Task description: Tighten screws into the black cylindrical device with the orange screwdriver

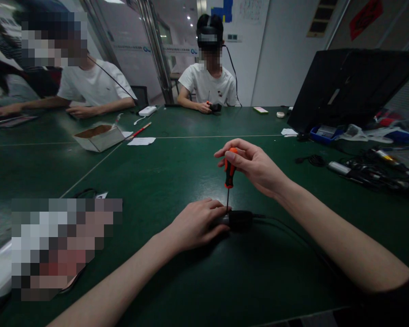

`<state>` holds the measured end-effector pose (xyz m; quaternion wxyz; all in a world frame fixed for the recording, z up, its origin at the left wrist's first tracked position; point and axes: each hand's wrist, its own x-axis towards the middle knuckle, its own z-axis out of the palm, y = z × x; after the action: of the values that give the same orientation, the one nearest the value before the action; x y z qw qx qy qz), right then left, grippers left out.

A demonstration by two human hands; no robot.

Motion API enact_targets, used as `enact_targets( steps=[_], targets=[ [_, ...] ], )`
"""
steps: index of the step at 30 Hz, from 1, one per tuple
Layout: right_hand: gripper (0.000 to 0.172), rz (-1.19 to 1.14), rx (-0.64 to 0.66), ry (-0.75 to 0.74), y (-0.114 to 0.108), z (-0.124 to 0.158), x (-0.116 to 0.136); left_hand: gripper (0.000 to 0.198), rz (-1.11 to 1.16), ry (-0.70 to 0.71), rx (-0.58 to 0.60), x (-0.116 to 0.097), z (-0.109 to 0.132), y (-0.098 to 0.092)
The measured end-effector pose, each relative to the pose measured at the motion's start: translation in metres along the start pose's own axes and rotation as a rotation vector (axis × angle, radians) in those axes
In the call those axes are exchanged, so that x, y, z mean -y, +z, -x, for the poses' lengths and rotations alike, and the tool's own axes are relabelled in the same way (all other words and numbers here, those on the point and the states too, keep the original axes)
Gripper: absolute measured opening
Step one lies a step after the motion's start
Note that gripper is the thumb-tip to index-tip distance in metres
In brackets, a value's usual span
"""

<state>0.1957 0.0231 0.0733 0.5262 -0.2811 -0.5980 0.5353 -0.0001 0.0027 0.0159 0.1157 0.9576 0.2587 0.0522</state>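
My right hand (254,165) pinches the top of a small screwdriver (229,175) with an orange and black handle, held upright. Its thin shaft points straight down onto a small black device (240,219) lying on the green table (177,172). My left hand (196,222) is closed over the left end of that device, pressing it to the table. A black cable (293,231) runs from the device's right end toward me under my right forearm.
Two other people sit across the table; one holds a small dark object. An open cardboard box (98,137), papers and a red pen lie at the far left. A black laptop (347,86), cables and tools crowd the right side.
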Motion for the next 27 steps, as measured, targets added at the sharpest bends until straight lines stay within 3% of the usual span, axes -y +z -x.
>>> enact_targets(
  steps=[7, 15, 22, 27],
  targets=[
    [0.02, 0.115, -0.009, -0.026, -0.0048, -0.001, -0.0028, 0.032, 0.006, 0.008, 0.001, -0.0004, 0.0001, -0.001],
    [0.014, 0.04, 0.006, 0.018, -0.0012, -0.0009, -0.0005, 0.032, -0.013, 0.001, 0.001, -0.0008, 0.0003, -0.0023],
    [0.011, 0.27, -0.061, -0.15, 0.0001, -0.0002, 0.0015, 0.032, -0.001, 0.005, -0.004, -0.0005, 0.0002, -0.0004],
    [0.019, 0.336, -0.015, -0.181, -0.0035, -0.0006, 0.001, 0.031, 0.014, 0.005, -0.006, 0.0004, 0.0, -0.0003]
  ],
)
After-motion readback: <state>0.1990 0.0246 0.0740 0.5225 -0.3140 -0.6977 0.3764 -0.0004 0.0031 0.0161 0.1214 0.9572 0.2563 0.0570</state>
